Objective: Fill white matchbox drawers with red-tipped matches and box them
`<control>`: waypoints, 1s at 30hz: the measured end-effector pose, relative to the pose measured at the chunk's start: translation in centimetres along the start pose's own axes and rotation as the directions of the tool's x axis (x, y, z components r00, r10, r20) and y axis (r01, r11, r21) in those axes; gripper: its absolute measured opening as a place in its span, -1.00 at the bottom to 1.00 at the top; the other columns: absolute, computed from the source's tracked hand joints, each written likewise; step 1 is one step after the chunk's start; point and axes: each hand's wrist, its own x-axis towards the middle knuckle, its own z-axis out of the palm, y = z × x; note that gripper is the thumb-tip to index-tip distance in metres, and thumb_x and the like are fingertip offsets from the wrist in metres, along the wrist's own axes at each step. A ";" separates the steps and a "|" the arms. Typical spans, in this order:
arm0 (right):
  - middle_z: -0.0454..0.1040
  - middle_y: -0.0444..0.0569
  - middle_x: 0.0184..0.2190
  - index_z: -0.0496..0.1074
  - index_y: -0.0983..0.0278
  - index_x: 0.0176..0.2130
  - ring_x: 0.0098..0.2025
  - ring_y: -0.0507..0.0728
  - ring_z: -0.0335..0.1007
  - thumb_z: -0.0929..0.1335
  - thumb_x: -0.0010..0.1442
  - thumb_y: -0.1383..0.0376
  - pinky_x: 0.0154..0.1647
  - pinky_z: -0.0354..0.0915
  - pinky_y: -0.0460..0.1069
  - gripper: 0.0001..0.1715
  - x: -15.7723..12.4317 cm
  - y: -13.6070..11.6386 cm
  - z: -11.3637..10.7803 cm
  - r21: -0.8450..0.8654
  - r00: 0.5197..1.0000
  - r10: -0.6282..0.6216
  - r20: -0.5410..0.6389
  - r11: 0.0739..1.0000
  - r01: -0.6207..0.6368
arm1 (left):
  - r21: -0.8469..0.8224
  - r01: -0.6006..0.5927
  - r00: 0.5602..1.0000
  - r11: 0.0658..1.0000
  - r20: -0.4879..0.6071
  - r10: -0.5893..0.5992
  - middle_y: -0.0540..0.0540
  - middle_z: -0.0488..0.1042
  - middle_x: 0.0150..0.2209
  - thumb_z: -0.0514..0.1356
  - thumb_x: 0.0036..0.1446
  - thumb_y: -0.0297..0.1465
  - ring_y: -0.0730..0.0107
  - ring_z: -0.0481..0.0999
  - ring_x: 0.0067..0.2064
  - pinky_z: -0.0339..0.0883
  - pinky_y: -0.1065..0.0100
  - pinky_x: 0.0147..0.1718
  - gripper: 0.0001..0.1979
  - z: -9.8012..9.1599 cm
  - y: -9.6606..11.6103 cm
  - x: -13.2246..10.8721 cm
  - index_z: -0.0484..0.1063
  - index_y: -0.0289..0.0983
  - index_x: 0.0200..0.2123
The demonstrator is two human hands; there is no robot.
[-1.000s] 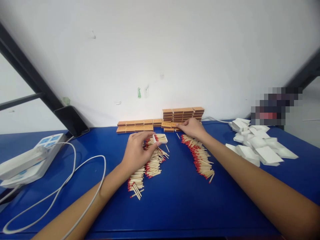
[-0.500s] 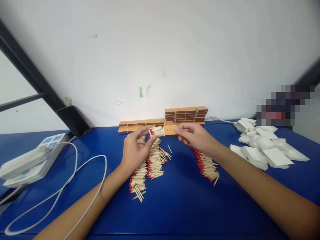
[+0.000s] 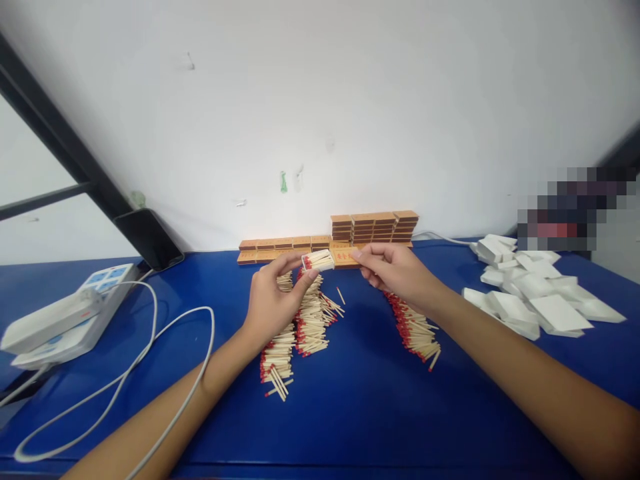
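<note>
Between the thumb and fingers of my left hand (image 3: 275,297) is a small white matchbox tray (image 3: 329,265) with red-headed matches (image 3: 316,260) lying in it. My right hand (image 3: 395,272) pinches an orange matchbox sleeve (image 3: 344,256) with red print by its right end. The tray's right end is up against the sleeve's left end; I cannot tell if it is inside. Below my left hand lie two long heaps of loose matches (image 3: 278,353), partly covered by it. Another heap of matches (image 3: 414,335) spreads under my right wrist.
Orange matchboxes (image 3: 375,227) stand stacked along the wall, with a lower row (image 3: 270,244) to their left. White trays (image 3: 540,287) are piled at the right. At the left are a power strip (image 3: 75,333), a looped white cable (image 3: 155,320) and a leaning black phone (image 3: 147,239).
The view has shifted slightly. My left hand has moved the tray a little to the right and tilted it against the sleeve. My right hand keeps its hold.
</note>
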 end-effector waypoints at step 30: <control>0.31 -0.22 -0.63 0.30 0.20 -0.44 -0.60 -0.02 0.15 0.42 0.22 -0.19 -0.61 0.02 -0.07 -0.43 -0.2 0.2 0.1 0.006 0.998 -0.040 0.058 0.999 0.040 | -0.053 0.031 0.996 0.998 0.080 -0.026 -0.14 0.67 -0.01 0.40 0.23 -0.24 0.14 0.67 0.05 0.53 0.12 0.14 -0.68 -0.1 -0.1 0.1 0.56 -0.22 0.01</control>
